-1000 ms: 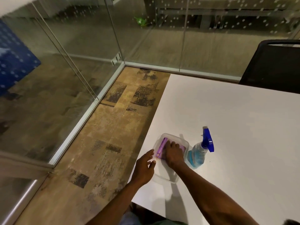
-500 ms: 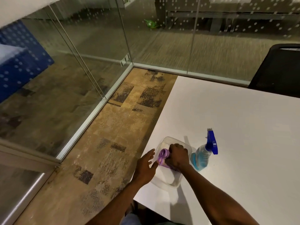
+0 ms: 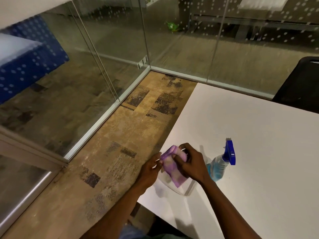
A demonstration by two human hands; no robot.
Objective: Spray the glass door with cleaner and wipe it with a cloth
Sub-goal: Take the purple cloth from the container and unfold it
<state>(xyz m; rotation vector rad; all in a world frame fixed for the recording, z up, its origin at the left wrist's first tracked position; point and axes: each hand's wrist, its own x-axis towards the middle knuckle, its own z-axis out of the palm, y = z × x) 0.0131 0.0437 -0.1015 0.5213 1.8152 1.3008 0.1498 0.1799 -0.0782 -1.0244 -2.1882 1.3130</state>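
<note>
1. The right hand (image 3: 191,163) has its fingers and thumb curled round a crumpled purple cloth (image 3: 172,167), holding it up off the table.
2. The left hand (image 3: 150,168) sits just left of that grip, fingers loosely extended, fingertips touching the cloth's left edge. Whether they pinch it, I cannot tell.
3. Below the grip, the cloth's loose corner hangs over a clear plastic rectangular container (image 3: 187,191) resting on the white table (image 3: 259,135).
4. Just right of the gripping hand stands a clear spray bottle with blue liquid and a blue trigger head (image 3: 221,163), untouched and tilted in this wide view.
5. Well beyond the grip, up and to the left, the glass door and panels (image 3: 107,54) stand along the patterned tan carpet (image 3: 120,144).
6. Far right of the grip, a black chair (image 3: 300,87) sits at the table's far edge.
</note>
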